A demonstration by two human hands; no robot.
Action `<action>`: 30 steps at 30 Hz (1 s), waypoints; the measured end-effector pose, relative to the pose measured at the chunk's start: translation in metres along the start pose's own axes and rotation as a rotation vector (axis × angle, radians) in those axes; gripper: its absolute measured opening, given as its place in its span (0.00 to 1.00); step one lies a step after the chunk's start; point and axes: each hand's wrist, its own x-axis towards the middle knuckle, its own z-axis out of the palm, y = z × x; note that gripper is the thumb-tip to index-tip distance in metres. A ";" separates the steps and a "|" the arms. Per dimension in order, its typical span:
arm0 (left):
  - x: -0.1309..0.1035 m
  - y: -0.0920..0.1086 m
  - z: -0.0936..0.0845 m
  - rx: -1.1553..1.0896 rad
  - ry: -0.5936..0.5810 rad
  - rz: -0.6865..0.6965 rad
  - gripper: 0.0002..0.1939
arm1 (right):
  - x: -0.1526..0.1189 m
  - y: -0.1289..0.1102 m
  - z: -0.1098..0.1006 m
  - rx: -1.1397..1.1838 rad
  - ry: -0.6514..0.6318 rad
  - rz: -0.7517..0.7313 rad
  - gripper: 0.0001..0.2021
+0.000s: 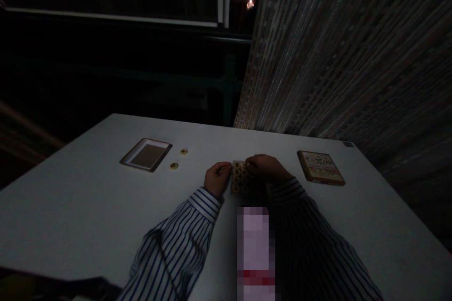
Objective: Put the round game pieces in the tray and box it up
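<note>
Because the block of round game pieces (240, 179) sits on the white table (88, 197) between my hands, my curled left hand (215, 179) at its left edge and bent right hand (267, 168) over its far right corner probably keep the rows square; whether either pinches a piece, I cannot tell. Two loose discs (183, 151) lie beside the open box (148, 155), the illustrated box cover (323, 168) well apart on my right, perhaps leaving me elbow room.

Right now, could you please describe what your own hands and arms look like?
My left hand and right hand are ungloved. Both arms wear long, loose white fabric sleeves with narrow dark blue stripes, ending in striped cuffs. The right sleeve is largely in shadow.
</note>
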 end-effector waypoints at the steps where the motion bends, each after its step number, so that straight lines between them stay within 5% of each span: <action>1: 0.000 0.001 0.000 0.010 -0.002 0.006 0.11 | 0.000 0.000 0.000 -0.003 -0.010 -0.001 0.16; 30: 0.000 -0.004 0.001 -0.015 -0.033 -0.009 0.12 | 0.002 0.000 0.001 -0.005 0.003 0.003 0.17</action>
